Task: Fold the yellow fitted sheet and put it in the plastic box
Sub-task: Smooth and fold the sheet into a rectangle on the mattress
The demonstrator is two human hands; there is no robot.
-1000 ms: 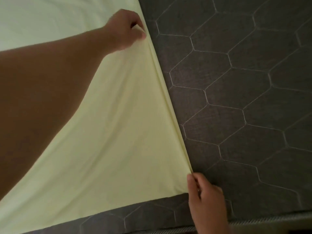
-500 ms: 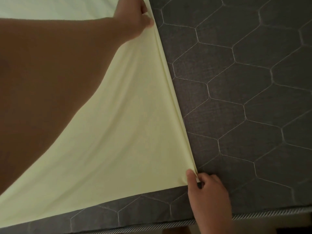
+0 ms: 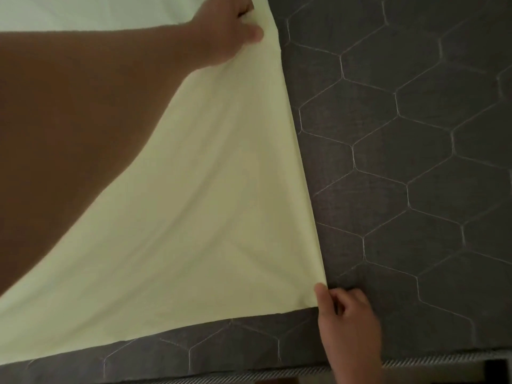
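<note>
The pale yellow fitted sheet [image 3: 207, 217] lies spread flat over the left half of a dark grey mattress. My left hand [image 3: 227, 31] reaches far across it and pinches the sheet's right edge at the top of the view. My right hand [image 3: 346, 322] pinches the near right corner of the sheet, close to the mattress's front edge. The sheet's right edge runs taut in a straight line between the two hands. My left forearm hides much of the sheet's left part. The plastic box is not in view.
The grey mattress [image 3: 415, 162], quilted in a hexagon pattern, fills the right half of the view, bare. Its piped front edge [image 3: 429, 361] runs along the bottom.
My left hand has carried the sheet's far edge farther away and a little to the right. The right hand stays on the near corner. The edge between them looks straighter.
</note>
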